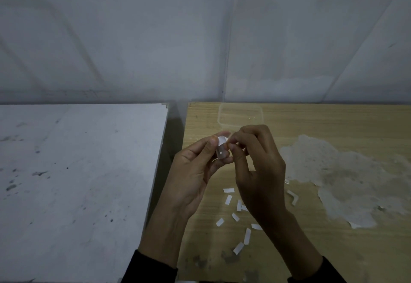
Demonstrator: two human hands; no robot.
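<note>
Your left hand [191, 171] grips a small clear vial [222, 153]. The thumb lies on the vial's left side and the fingers curl behind and under it. The vial stands roughly upright, raised above the desk [333, 122], in the gap between your two hands.

Your right hand [259, 167] pinches a white strip [222, 139] at the top of the vial. Its fingertips [231, 143] meet just to the right of the strip and touch the vial's upper edge. The strip sits against the vial top; whether it is stuck on cannot be told. A small white speck shows in or on the vial's lower half.

Both hands are held over the left part of the wooden desk, with the thumbs close together.

Loose strips [228, 199] lie scattered on the desk, nearer to you than the vial and partly under your right wrist. A clear tub [219, 116] stands on the far side, just beyond your right hand. A pale worn patch [344, 171] covers the desk surface to the right. A grey top [77, 171] lies to the left, across a narrow gap.
</note>
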